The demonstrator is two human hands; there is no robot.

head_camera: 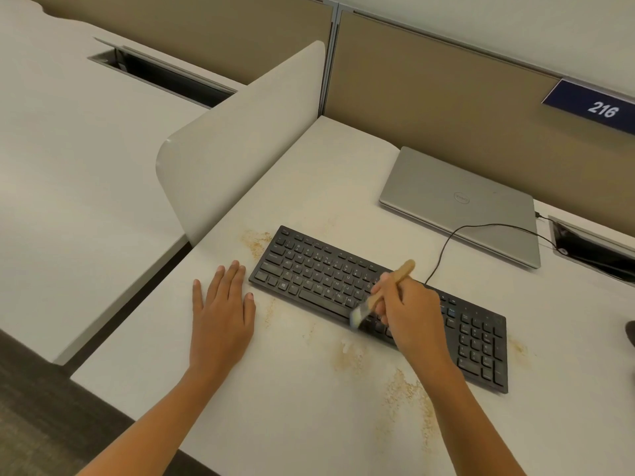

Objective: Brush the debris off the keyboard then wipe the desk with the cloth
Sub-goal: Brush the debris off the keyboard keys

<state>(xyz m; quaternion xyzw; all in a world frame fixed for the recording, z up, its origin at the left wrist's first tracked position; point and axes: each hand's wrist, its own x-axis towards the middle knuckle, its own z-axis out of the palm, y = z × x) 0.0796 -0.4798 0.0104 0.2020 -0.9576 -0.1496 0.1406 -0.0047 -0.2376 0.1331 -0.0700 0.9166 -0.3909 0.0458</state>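
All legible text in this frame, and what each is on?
"216": white digits on the blue sign, upper right.
"DELL": faint round logo on the lid of the closed laptop.
Key legends on the keyboard: too small and blurred to read reliably.

The left hand [223, 314] lies flat, palm down, fingers straight toward 12 o'clock. At its 3 o'clock, the right hand [409, 314] grips a brush [402, 272], its forearm entering from 5 o'clock.
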